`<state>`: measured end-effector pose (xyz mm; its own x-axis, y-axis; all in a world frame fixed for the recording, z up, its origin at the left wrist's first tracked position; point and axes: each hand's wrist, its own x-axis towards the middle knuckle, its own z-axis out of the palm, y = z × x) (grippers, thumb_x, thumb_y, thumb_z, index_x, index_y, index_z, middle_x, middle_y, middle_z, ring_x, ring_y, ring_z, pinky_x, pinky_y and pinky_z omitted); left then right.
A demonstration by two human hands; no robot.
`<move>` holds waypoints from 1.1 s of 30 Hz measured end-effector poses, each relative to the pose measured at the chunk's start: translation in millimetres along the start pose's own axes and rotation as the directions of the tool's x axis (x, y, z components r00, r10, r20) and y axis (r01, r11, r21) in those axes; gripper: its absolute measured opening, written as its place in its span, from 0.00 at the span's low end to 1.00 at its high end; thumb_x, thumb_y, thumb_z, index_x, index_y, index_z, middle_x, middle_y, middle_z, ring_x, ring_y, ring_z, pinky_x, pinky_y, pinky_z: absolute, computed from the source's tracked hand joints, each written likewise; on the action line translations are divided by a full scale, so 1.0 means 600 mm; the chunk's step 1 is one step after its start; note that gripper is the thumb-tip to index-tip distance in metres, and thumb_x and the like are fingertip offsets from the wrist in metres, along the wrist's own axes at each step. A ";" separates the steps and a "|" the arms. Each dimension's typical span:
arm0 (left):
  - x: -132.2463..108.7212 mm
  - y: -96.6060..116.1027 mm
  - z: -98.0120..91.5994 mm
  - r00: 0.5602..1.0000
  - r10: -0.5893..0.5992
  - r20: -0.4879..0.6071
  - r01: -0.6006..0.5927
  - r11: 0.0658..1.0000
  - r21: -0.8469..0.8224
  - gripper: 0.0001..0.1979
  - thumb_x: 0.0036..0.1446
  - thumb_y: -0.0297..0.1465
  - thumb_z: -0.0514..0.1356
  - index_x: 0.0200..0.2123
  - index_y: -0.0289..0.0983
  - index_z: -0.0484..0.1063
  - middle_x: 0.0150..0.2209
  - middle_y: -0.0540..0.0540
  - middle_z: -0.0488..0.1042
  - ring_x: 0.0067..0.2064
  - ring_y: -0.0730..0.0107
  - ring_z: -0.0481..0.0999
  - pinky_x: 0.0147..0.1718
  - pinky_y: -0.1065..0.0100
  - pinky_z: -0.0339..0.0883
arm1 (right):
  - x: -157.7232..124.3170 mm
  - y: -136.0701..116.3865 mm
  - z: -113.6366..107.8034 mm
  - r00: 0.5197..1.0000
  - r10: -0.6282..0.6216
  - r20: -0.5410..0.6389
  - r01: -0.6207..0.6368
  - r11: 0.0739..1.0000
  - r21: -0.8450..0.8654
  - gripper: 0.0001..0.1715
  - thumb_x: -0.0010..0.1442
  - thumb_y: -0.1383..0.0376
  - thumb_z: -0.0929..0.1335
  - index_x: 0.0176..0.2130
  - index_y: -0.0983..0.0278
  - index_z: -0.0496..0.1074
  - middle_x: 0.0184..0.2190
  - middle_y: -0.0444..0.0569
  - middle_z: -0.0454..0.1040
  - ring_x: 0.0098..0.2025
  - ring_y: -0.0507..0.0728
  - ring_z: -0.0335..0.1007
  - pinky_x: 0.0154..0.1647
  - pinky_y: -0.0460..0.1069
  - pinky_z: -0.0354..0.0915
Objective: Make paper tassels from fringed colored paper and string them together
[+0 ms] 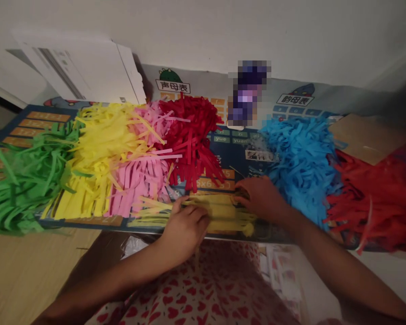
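Observation:
A yellow crepe-paper strip (221,213) with fringed ends lies flat along the near edge of the table in front of me. My left hand (185,228) rests on its left part, fingers bent and pressed together over the paper, the thumb raised a little. At the right end, my right hand (264,199) has its fingers curled at the paper's upper edge; the fingertips are dim and slightly blurred. Just beyond the left hand lie pink fringe (142,178) and dark red fringe (192,140). Blue fringe (301,167) is close to the right hand.
Yellow fringe (98,158) and green fringe (30,180) are heaped at the left, red fringe (375,203) at the far right. A white box (88,72) leans at the back. A pixelated upright object (248,92) stands near the wall. Brown paper (365,137) lies right.

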<state>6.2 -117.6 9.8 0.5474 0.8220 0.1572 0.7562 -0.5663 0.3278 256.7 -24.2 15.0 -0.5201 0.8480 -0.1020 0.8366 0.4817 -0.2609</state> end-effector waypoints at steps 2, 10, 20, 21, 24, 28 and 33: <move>0.000 0.001 -0.002 1.000 -0.009 0.011 0.009 1.000 -0.015 0.07 0.62 0.27 0.56 0.38 0.39 0.75 0.39 0.48 0.78 0.41 0.65 0.75 0.60 0.49 0.46 | -0.027 0.003 -0.003 0.980 -0.116 -0.161 0.122 0.992 0.029 0.15 0.60 0.59 0.70 0.46 0.62 0.73 0.44 0.53 0.75 0.48 0.63 0.69 0.50 0.57 0.58; 0.002 -0.002 -0.004 0.999 -0.040 0.023 0.041 0.995 -0.086 0.08 0.62 0.28 0.55 0.36 0.39 0.75 0.40 0.48 0.79 0.41 0.64 0.76 0.58 0.49 0.49 | -0.099 -0.027 0.012 0.952 -0.294 -0.088 0.307 0.900 0.309 0.13 0.63 0.55 0.68 0.43 0.60 0.74 0.45 0.51 0.76 0.50 0.61 0.68 0.51 0.57 0.58; 0.005 -0.011 -0.007 0.993 -0.117 -0.006 0.116 0.988 -0.105 0.09 0.63 0.27 0.53 0.41 0.38 0.73 0.33 0.48 0.79 0.36 0.65 0.77 0.56 0.52 0.54 | -0.059 -0.039 0.032 0.965 -0.107 -0.240 0.164 0.958 0.234 0.13 0.65 0.59 0.66 0.31 0.62 0.74 0.30 0.48 0.75 0.36 0.57 0.67 0.38 0.52 0.53; 0.007 -0.012 -0.006 0.992 -0.129 -0.004 0.128 0.987 -0.099 0.09 0.63 0.28 0.53 0.43 0.38 0.72 0.33 0.47 0.79 0.35 0.65 0.77 0.56 0.52 0.54 | -0.054 -0.040 0.033 0.966 -0.103 -0.237 0.155 0.965 0.212 0.12 0.64 0.60 0.66 0.31 0.62 0.74 0.31 0.48 0.76 0.36 0.57 0.68 0.38 0.52 0.53; 0.015 -0.012 -0.004 0.985 -0.169 -0.011 0.168 0.983 -0.075 0.12 0.63 0.30 0.54 0.48 0.37 0.70 0.31 0.47 0.79 0.33 0.64 0.77 0.55 0.51 0.56 | -0.038 -0.038 0.041 0.983 -0.031 -0.180 0.067 0.978 0.197 0.12 0.64 0.62 0.65 0.30 0.62 0.74 0.28 0.46 0.75 0.33 0.56 0.69 0.36 0.52 0.52; 0.024 -0.017 0.000 0.973 -0.231 -0.026 0.231 0.973 0.005 0.10 0.64 0.30 0.52 0.43 0.36 0.72 0.26 0.47 0.77 0.30 0.65 0.76 0.52 0.53 0.59 | -0.024 -0.028 0.052 0.991 0.033 -0.129 -0.008 0.981 0.194 0.14 0.64 0.60 0.65 0.31 0.62 0.74 0.26 0.46 0.75 0.31 0.56 0.69 0.35 0.51 0.54; 0.031 -0.026 -0.010 0.968 -0.246 0.041 0.246 0.969 0.010 0.10 0.63 0.31 0.52 0.38 0.37 0.73 0.27 0.46 0.76 0.30 0.63 0.75 0.46 0.55 0.59 | -0.022 -0.024 0.049 0.992 0.027 -0.120 -0.002 0.979 0.205 0.16 0.66 0.56 0.64 0.32 0.61 0.75 0.29 0.46 0.77 0.31 0.56 0.70 0.35 0.51 0.54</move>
<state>2.0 -93.2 13.3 0.3587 0.9329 0.0338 0.8711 -0.3475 0.3469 246.6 -48.9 -8.2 -0.4726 0.8812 0.0065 0.7849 0.4242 -0.4516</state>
